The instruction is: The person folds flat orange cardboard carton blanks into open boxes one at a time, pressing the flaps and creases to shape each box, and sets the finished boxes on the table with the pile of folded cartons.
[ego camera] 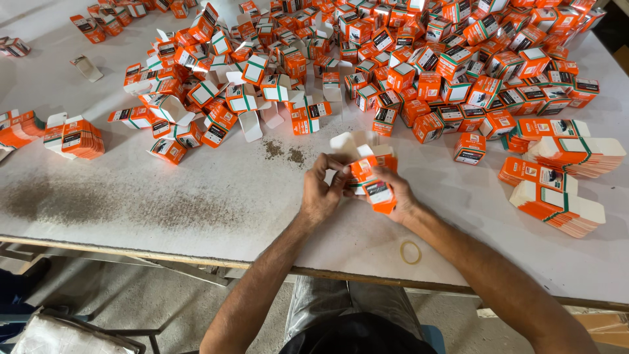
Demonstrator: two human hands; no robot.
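Note:
A small orange and white carton (371,172) with open white flaps is held between both hands just above the near middle of the white table (216,196). My left hand (321,191) grips its left side, fingers curled onto the top flap. My right hand (397,194) supports it from below and the right. Its white flaps point away from me.
A big heap of folded orange cartons (458,59) covers the far half of the table. Stacks of flat cartons (557,190) lie at the right, and another flat stack (75,137) at the left. A rubber band (411,252) lies near the front edge. Dark specks (283,152) mark the tabletop.

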